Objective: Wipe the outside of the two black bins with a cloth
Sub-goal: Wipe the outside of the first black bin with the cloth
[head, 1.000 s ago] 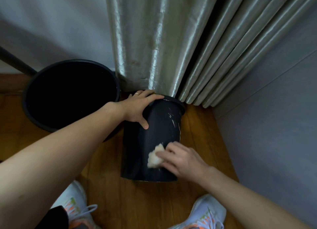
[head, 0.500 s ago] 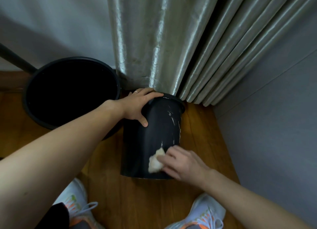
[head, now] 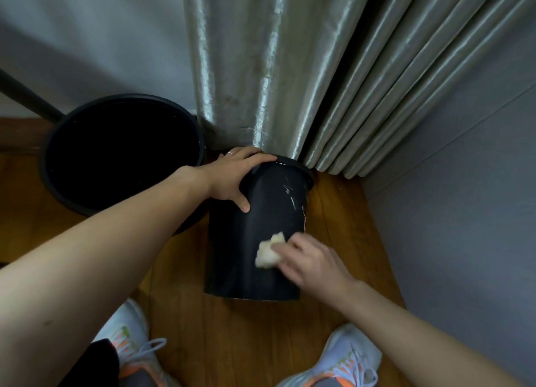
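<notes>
Black bin: left hand grips rim.

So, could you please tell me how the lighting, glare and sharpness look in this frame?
Head view: dim overall; bright sheen streaks on the curtain; the large bin's interior is pure black; right hand and cloth slightly motion-blurred; wide-angle bending at edges.
</notes>
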The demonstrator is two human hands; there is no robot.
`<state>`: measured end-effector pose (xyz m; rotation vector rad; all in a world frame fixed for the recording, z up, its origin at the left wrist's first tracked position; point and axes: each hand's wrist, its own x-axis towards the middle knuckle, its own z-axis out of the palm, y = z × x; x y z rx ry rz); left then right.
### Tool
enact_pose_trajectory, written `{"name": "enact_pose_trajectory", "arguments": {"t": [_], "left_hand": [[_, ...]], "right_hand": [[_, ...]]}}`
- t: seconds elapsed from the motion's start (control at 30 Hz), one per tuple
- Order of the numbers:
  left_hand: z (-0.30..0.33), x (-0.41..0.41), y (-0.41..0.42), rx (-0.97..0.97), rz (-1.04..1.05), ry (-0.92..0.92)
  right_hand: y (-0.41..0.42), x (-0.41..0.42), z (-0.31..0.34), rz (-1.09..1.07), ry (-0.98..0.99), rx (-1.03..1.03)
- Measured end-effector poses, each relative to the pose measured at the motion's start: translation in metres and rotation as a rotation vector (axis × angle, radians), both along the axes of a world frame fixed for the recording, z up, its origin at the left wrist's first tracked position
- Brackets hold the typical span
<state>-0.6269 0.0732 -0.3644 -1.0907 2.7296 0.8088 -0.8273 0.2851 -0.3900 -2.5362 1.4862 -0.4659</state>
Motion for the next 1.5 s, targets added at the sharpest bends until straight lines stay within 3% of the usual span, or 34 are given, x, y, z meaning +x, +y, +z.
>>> {"name": "enact_pose_trajectory", "arguments": {"t": [0.07,0.13,0.3,0.37,0.5,0.57,0.73,0.8,1.0,1.17,1.23,1.33,1.5], "left_hand": [[0.001,0.0,0.001,-0.001,0.007,0.003],[0.002,0.0,0.002,-0.003,0.008,0.001],[0.003,0.002,0.002,0.003,0.005,-0.003],[0.002,0.001,0.002,0.003,-0.001,0.004],[0.002,0.0,0.002,0.013,0.012,0.004],[0.006,0.0,0.003,0.021,0.02,0.0],[0.011,0.001,0.004,0.031,0.016,-0.007],[0.011,0.001,0.004,0.03,0.01,-0.006],[0.009,0.001,0.005,0.036,0.022,-0.001],[0.012,0.004,0.005,0.056,0.035,-0.01],[0.017,-0.002,0.007,0.057,0.046,-0.021],[0.026,-0.018,0.016,0.082,0.148,-0.007],[0.026,-0.025,0.021,0.158,0.204,0.039]], "right_hand": [[-0.015,0.001,0.003,-0.176,-0.04,-0.012],[-0.016,0.002,0.002,-0.207,-0.072,-0.003],[0.018,0.001,-0.003,0.205,0.011,0.053],[0.013,-0.002,0.0,0.243,0.053,0.03],[-0.018,0.003,0.004,-0.123,-0.061,-0.007],[-0.02,0.007,0.002,-0.186,-0.091,-0.012],[0.024,0.011,-0.002,0.21,-0.041,0.073],[0.025,0.009,-0.003,0.263,-0.012,0.086],[-0.007,0.008,-0.005,-0.155,-0.13,-0.013],[0.027,0.013,-0.013,0.145,-0.101,0.041],[0.028,0.01,-0.014,0.168,-0.122,0.04],[0.019,0.01,-0.011,0.06,-0.222,0.011],[-0.014,0.004,0.012,-0.424,-0.5,0.046]]}}
